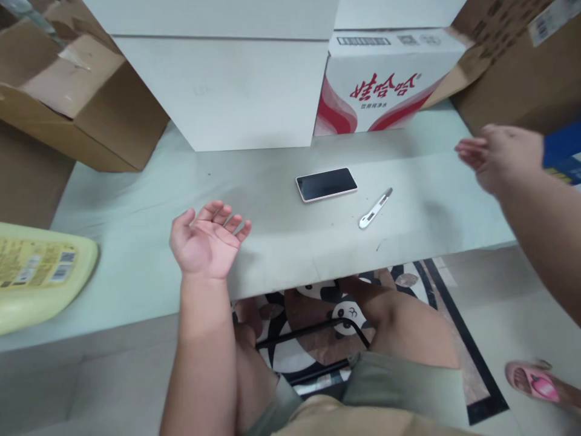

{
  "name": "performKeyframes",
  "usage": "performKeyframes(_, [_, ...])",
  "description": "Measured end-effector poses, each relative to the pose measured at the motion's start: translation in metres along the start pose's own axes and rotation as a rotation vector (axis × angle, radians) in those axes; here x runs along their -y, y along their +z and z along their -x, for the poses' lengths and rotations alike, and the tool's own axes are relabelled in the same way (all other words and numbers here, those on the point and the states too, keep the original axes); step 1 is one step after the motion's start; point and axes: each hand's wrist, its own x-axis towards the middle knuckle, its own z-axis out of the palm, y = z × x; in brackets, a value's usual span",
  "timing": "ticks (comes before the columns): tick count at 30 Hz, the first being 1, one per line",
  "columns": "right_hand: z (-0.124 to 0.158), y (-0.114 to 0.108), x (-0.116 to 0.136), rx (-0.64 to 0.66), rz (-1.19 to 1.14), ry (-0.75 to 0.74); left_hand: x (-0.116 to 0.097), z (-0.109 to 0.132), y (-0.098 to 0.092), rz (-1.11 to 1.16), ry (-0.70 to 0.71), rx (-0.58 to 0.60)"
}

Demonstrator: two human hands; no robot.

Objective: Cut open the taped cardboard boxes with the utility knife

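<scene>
My left hand hovers palm-up over the pale table, fingers spread and nothing in it. My right hand is at the right edge, fingers stretched out toward the left, holding nothing; it is next to a blue object. Between the hands lie a white phone, screen dark and facing up, and a small silver utility knife just right of it. Neither hand touches them.
A large white box and a red-and-white printed carton stand at the back. Brown cardboard boxes sit at the left and right. A yellow bottle lies at the left edge. My knees and a patterned floor show below.
</scene>
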Motion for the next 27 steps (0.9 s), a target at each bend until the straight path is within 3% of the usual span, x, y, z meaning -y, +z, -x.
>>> performKeyframes(1, [0.019,0.015,0.003,-0.087,-0.085,0.098,-0.002,0.0,-0.001,0.002,0.003,0.006])
performKeyframes(3, [0.054,0.046,0.015,-0.143,-0.146,0.294,-0.006,0.0,-0.005,0.011,0.009,0.024])
performKeyframes(5, [0.08,0.079,0.036,-0.076,-0.135,0.357,-0.011,0.002,-0.011,0.026,0.014,0.035])
performKeyframes(8, [0.102,0.138,0.082,0.131,-0.029,0.32,-0.018,0.009,-0.019,0.077,0.032,0.031])
performKeyframes(13, [0.14,0.272,0.165,0.514,0.193,0.08,-0.037,0.022,-0.035,0.162,0.091,0.009])
performKeyframes(17, [0.168,0.384,0.216,0.778,0.289,-0.357,-0.055,0.023,-0.051,0.147,0.153,-0.006])
performKeyframes(21, [0.178,0.486,0.263,0.806,0.301,-0.717,-0.068,0.02,-0.065,0.162,0.207,-0.034])
performKeyframes(24, [0.17,0.546,0.293,0.781,0.363,-0.706,-0.074,0.016,-0.072,0.188,0.207,-0.036])
performKeyframes(27, [0.155,0.583,0.309,0.761,0.402,-0.68,-0.078,0.014,-0.077,0.197,0.172,-0.038])
